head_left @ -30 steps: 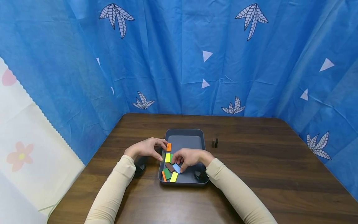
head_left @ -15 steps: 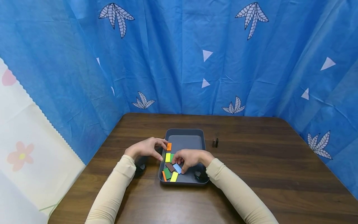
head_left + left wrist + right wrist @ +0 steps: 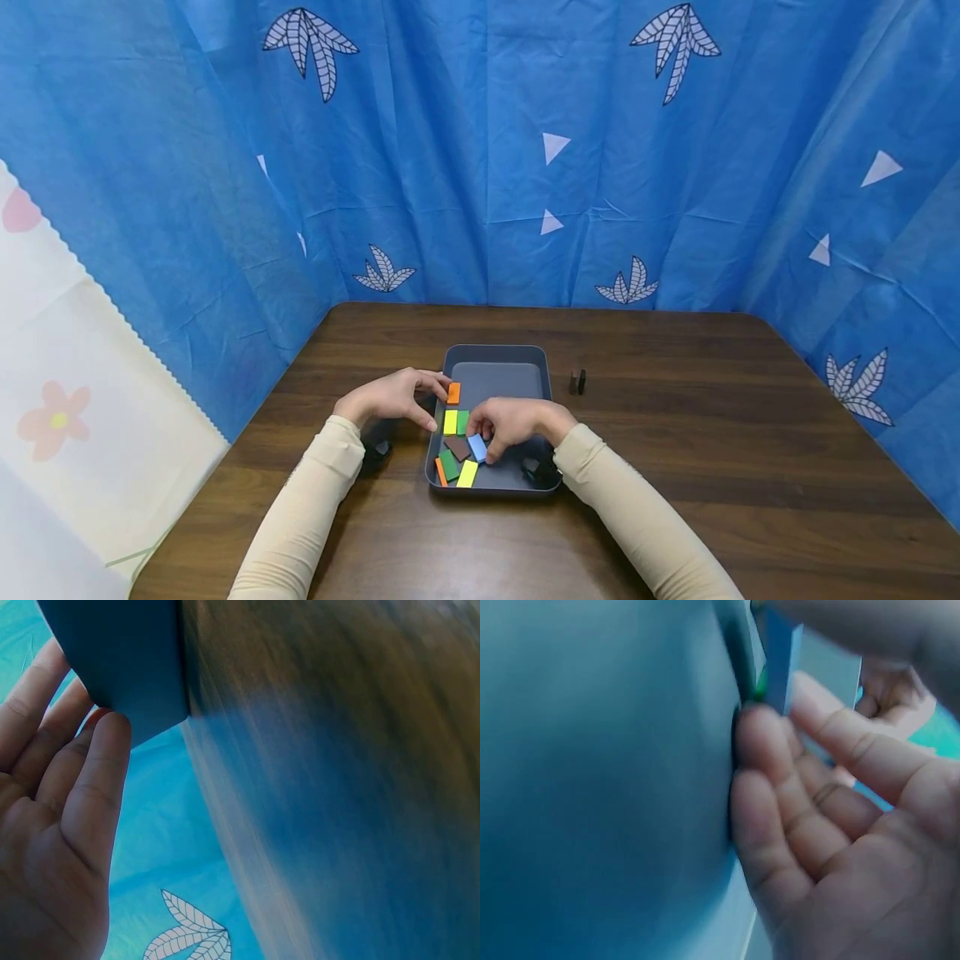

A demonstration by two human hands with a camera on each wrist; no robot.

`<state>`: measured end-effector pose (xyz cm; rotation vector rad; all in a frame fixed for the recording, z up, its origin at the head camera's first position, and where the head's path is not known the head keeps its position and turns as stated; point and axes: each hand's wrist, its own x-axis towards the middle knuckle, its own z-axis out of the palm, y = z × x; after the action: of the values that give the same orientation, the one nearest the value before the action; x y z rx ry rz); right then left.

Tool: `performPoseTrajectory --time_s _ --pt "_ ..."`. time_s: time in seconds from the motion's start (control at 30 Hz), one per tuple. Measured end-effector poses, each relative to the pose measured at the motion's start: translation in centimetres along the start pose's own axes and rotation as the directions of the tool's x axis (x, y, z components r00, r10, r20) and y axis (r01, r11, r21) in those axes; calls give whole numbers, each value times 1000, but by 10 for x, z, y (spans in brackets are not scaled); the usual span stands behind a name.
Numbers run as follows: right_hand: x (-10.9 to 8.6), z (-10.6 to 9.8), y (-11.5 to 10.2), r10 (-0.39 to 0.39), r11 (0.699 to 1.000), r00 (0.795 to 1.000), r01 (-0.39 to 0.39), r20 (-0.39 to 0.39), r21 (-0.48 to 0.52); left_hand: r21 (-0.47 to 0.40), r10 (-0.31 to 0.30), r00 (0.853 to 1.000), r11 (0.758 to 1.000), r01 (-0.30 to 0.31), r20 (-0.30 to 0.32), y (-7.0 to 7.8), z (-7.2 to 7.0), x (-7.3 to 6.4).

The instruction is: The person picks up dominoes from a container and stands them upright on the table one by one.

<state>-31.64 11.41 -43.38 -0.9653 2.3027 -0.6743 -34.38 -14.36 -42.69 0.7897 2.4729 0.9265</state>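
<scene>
A shallow grey tray (image 3: 510, 382) on the table holds several small rectangular blocks along its left side. My right hand (image 3: 513, 419) reaches into it and pinches a light blue block (image 3: 477, 448) between thumb and fingers, also seen as a blue block (image 3: 782, 664) in the right wrist view. My left hand (image 3: 393, 396) lies over the tray's left wall, its fingertips at an orange block (image 3: 453, 393) and its thumb apart. Beside the light blue block lie a brown block (image 3: 457, 448), a green block (image 3: 448, 465) and a yellow block (image 3: 467, 474).
Another yellow block (image 3: 451, 422) and green block (image 3: 462, 422) stand side by side near the left wall. An orange block (image 3: 441, 472) is in the near left corner. A small dark block (image 3: 582, 382) stands on the brown table (image 3: 675, 417) right of the tray. Blue curtains (image 3: 487, 167) hang behind.
The light blue block has turned and shifted slightly right in my right hand's fingers. The right fingers have moved a little with it. My left hand stays in place.
</scene>
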Motion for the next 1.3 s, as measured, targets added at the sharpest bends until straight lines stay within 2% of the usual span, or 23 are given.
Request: performPoseTrajectory --time_s 0.17,0.33,0.57,0.87,1.03,1.3 --pt "-4 -5 -1 8 996 1000 -8 -3 84 -4 -1 1000 1000 1 2 0 0 0" --pt "-5 -7 -2 7 996 1000 -5 -22 94 -4 4 1000 1000 -4 5 -2 0 1" --pt "-8 -7 -4 -25 994 994 36 -102 107 11 11 1000 1000 -11 8 -3 0 2" --pt "-19 -14 -3 -62 957 975 119 -214 263 21 -14 1000 1000 14 3 -3 0 1" --pt "-29 -18 -1 -83 912 961 180 -263 370 20 -24 1000 1000 24 -1 -1 1 0" --pt "-48 -22 4 -164 781 931 325 -328 533 13 -24 1000 1000 24 -5 0 1 1"
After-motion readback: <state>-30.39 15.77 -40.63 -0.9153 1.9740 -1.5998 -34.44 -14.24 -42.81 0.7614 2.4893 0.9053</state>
